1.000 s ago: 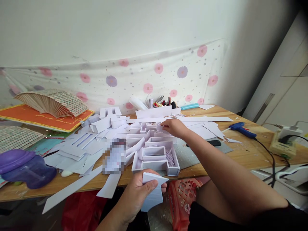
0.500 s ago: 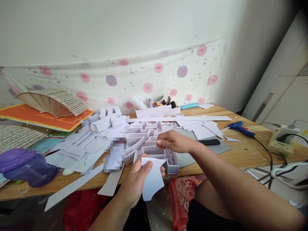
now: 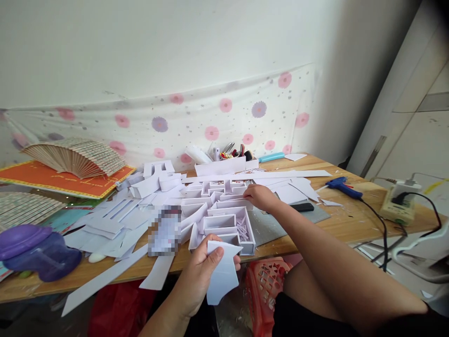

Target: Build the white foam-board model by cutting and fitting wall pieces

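Note:
My left hand (image 3: 199,269) is closed on a piece of white card (image 3: 223,278) with a curved lower edge, thumb in front and fingers behind. It is held at the table's front edge. Just beyond stands a white card box with compartments (image 3: 220,213), its right slot filled with thin paper strips (image 3: 242,228). My right hand (image 3: 261,197) reaches to the box's far right side, fingers closed together at a partition wall. Whatever may be between those fingertips is hidden.
White card offcuts (image 3: 108,224) cover the left of the wooden table (image 3: 354,215). To the right lie a black-handled tool (image 3: 302,207), a blue glue gun (image 3: 343,186) and a power strip (image 3: 396,208). A holder of small tools (image 3: 220,166) stands behind. A red basket stool (image 3: 268,285) is below.
My right hand has moved away from me, from above the box's near compartments to its far right side. My left hand still holds the card. The view has shifted slightly.

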Demonstrator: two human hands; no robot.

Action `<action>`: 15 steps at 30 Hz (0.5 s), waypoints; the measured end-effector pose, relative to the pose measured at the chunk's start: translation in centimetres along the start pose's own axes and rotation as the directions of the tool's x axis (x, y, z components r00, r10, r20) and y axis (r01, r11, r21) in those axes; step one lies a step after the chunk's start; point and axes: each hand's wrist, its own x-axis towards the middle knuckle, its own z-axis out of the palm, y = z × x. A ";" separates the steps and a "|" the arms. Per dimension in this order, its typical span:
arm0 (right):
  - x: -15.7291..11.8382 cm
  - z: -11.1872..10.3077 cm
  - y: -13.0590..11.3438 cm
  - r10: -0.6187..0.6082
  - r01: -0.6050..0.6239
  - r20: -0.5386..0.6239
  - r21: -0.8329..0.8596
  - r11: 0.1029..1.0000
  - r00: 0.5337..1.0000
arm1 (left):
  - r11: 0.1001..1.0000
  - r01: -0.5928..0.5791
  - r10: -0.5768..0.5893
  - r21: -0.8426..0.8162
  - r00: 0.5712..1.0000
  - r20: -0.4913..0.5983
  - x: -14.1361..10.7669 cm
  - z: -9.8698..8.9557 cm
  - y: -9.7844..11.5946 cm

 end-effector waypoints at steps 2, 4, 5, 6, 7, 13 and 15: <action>0.3 0.2 -0.3 -0.002 0.002 -0.008 -0.005 1.000 1.000 | 1.000 0.010 -0.010 0.009 1.000 -0.011 0.1 0.0 -0.1; 0.6 0.4 -0.2 0.003 -0.003 -0.016 -0.004 1.000 1.000 | 1.000 0.007 -0.007 0.003 1.000 -0.021 0.1 0.0 -0.1; 0.7 0.5 0.0 0.008 -0.008 -0.020 -0.002 1.000 1.000 | 1.000 0.003 -0.003 -0.004 1.000 -0.028 0.1 0.0 -0.2; 0.8 0.5 0.2 0.013 -0.013 -0.022 0.000 1.000 1.000 | 1.000 -0.001 0.000 -0.008 0.999 -0.034 0.1 -0.1 -0.2; 0.8 0.6 0.4 0.018 -0.018 -0.023 0.003 1.000 1.000 | 1.000 -0.002 0.002 -0.010 0.999 -0.040 0.1 -0.1 -0.2; 0.6 0.4 0.7 -0.019 0.019 0.027 -0.009 1.000 0.999 | 1.000 0.017 -0.017 0.003 0.999 -0.050 -0.1 -0.7 -0.4; 0.4 0.3 0.4 -0.045 0.047 0.056 -0.028 0.999 0.997 | 1.000 0.017 -0.016 0.006 0.999 -0.046 -0.1 -0.8 -0.5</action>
